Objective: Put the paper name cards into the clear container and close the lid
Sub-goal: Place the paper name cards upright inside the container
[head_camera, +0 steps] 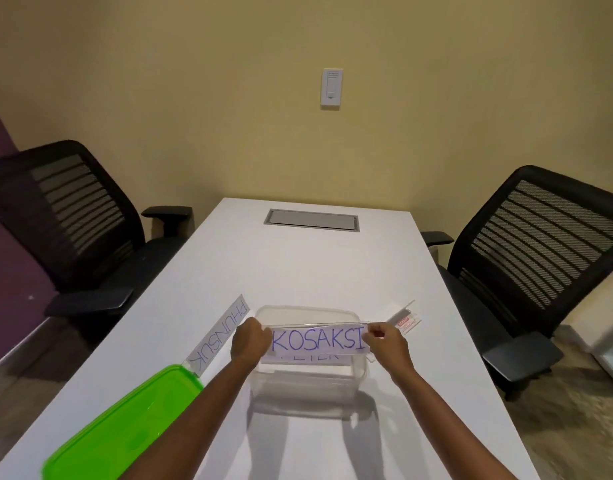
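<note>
A clear plastic container [308, 379] stands open on the white table [298, 271] in front of me. Both hands hold a paper name card reading KOSAKSI [319, 339] over its opening: my left hand [250, 341] pinches the left end, my right hand [388, 342] the right end. Under it, inside the container, lies another card [310, 357] with partly hidden letters. A card reading PHUNSUK [219, 336] lies on the table to the left. The green lid [125, 424] rests at the near left, beside my left forearm.
A small white packet with red print [403, 320] lies just right of the container. A grey cable hatch [311, 220] sits in the table's far end. Black mesh office chairs stand at the left [73, 216] and right [533, 258] sides. A wall is close behind.
</note>
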The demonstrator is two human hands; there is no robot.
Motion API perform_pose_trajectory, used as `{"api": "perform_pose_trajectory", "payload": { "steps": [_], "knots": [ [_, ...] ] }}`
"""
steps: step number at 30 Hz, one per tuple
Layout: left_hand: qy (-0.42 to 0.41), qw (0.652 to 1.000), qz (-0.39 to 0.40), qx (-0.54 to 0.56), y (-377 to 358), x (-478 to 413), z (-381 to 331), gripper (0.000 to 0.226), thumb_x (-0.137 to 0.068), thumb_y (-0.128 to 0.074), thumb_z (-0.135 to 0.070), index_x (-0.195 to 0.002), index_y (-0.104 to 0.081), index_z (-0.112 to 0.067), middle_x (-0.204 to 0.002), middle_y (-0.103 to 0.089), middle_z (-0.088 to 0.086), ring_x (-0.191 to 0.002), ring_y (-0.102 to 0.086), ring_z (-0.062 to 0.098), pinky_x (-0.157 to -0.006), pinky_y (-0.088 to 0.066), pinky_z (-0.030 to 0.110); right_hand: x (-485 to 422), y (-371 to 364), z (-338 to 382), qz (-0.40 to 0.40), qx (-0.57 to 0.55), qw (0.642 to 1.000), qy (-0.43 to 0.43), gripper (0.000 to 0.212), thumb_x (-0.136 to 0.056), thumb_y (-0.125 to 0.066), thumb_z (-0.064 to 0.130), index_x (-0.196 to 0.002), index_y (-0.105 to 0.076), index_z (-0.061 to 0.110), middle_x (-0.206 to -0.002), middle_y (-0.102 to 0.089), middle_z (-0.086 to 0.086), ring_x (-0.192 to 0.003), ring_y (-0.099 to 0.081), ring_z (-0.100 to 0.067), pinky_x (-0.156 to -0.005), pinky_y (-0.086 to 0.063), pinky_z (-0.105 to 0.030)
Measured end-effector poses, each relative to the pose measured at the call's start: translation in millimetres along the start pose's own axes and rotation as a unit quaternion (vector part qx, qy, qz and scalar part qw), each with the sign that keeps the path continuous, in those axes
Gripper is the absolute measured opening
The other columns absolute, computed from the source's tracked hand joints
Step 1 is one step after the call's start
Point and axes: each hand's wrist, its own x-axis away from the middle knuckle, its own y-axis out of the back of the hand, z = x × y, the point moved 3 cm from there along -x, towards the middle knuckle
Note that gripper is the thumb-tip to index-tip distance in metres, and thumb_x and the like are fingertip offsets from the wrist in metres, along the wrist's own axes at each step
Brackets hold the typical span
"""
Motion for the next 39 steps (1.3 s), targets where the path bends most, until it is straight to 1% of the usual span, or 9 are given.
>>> {"api": "perform_pose_trajectory", "payload": {
  "steps": [4,8,14,17,20,23,26,29,39],
  "knots": [
    [-0.014,0.995,0.058,-0.074,-9,-9,8,0.048,-0.089,-0.049,-0.005,-0.135,-0.04,-0.007,-0.13,-0.058,0.02,-0.119,-0.056,0.034,-0.096,-0.047,0.037,-3,-9,14,0.003,0.047,0.999,0.026,0.025,-0.086,-0.054,0.006,-0.106,-0.06,-0.008,-0.109,-0.066,-0.024,-0.088,-0.057,-0.03,-0.071,-0.04,-0.028],
    [-0.026,0.985,0.108,-0.135,-24,-16,12,0.04,-0.086,-0.049,0.0,-0.126,-0.053,-0.006,-0.131,-0.058,0.014,-0.12,-0.056,0.03,-0.099,-0.046,0.034,-9,-16,21,0.009,0.091,0.995,0.039,0.026,-0.086,-0.054,0.008,-0.106,-0.06,-0.007,-0.111,-0.065,-0.021,-0.096,-0.059,-0.031,-0.074,-0.043,-0.03],
    [0.01,0.967,0.188,-0.173,-43,-23,13,0.043,-0.085,-0.059,-0.004,-0.127,-0.05,0.002,-0.131,-0.059,0.019,-0.122,-0.057,0.03,-0.1,-0.047,0.032,-12,-33,18,0.044,0.142,0.988,0.039,0.025,-0.086,-0.054,0.012,-0.102,-0.06,-0.007,-0.106,-0.064,-0.021,-0.094,-0.057,-0.03,-0.071,-0.037,-0.024],
    [0.032,0.96,0.21,-0.184,-51,-26,15,0.042,-0.083,-0.061,-0.003,-0.124,-0.054,0.005,-0.127,-0.063,0.019,-0.118,-0.06,0.031,-0.098,-0.049,0.033,-13,-39,12,0.056,0.163,0.985,0.022,0.015,-0.084,-0.054,0.013,-0.078,-0.058,0.0,-0.086,-0.06,-0.015,-0.077,-0.052,-0.025,-0.058,-0.034,-0.026],
    [0.048,0.953,0.221,-0.201,-57,-28,20,0.043,-0.083,-0.062,-0.004,-0.125,-0.053,0.002,-0.127,-0.063,0.017,-0.119,-0.06,0.03,-0.098,-0.049,0.032,-16,-45,4,0.066,0.19,0.98,0.006,0.036,-0.084,-0.054,0.015,-0.056,-0.032,0.014,-0.07,-0.043,-0.005,-0.066,-0.041,-0.02,-0.047,-0.025,-0.019],
    [0.043,0.95,0.217,-0.218,-60,-30,19,0.043,-0.083,-0.063,-0.008,-0.124,-0.052,-0.001,-0.129,-0.062,0.014,-0.12,-0.059,0.027,-0.1,-0.047,0.029,-17,-51,-2,0.078,0.211,0.974,-0.018,0.03,-0.085,-0.054,0.019,-0.062,-0.035,0.014,-0.087,-0.046,-0.008,-0.077,-0.043,-0.021,-0.047,-0.025,-0.016],
    [0.027,0.949,0.217,-0.225,-62,-31,14,0.041,-0.086,-0.061,-0.009,-0.125,-0.051,-0.001,-0.13,-0.061,0.013,-0.12,-0.059,0.025,-0.1,-0.046,0.027,-16,-56,-6,0.1,0.231,0.967,-0.031,0.015,-0.086,-0.053,0.02,-0.079,-0.051,0.007,-0.097,-0.054,-0.014,-0.081,-0.045,-0.021,-0.051,-0.031,-0.023],
    [0.011,0.949,0.215,-0.23,-65,-35,10,0.038,-0.089,-0.056,-0.008,-0.126,-0.051,0.002,-0.132,-0.059,0.013,-0.122,-0.057,0.024,-0.101,-0.045,0.026,-16,-59,-12,0.11,0.238,0.964,-0.037,0.031,-0.084,-0.053,0.017,-0.108,-0.054,-0.004,-0.115,-0.059,-0.02,-0.09,-0.054,-0.027,-0.069,-0.037,-0.024],
    [-0.029,0.944,0.22,-0.244,-65,-36,0,0.04,-0.092,-0.051,-0.006,-0.13,-0.048,0.006,-0.137,-0.054,0.017,-0.127,-0.053,0.026,-0.104,-0.043,0.028,-13,-70,-15,0.146,0.374,0.916,0.004,0.027,-0.089,-0.048,0.008,-0.113,-0.055,-0.002,-0.122,-0.059,-0.018,-0.109,-0.059,-0.03,-0.08,-0.047,-0.031]
  ]
}}
